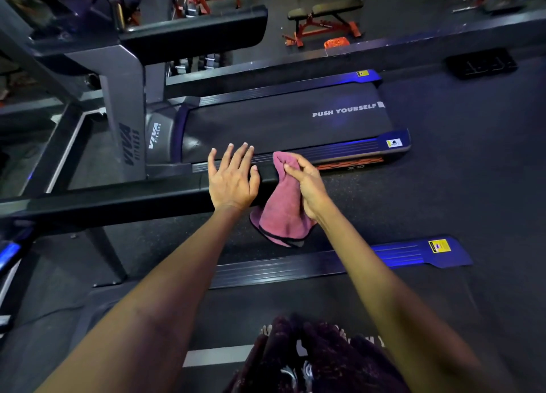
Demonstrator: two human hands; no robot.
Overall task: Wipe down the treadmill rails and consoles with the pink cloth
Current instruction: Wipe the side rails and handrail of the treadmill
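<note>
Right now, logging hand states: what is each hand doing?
Left hand: open, fingers spread, over the handrail, holding nothing.
Right hand: closed, pinching the pink cloth, which hangs down.

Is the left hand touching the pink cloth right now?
Apart. The head view shows dark handrail between the open left hand and the pink cloth, which the right hand pinches.

Red-framed weight bench (325,19) — far off, orange pad (336,42) beside it
</note>
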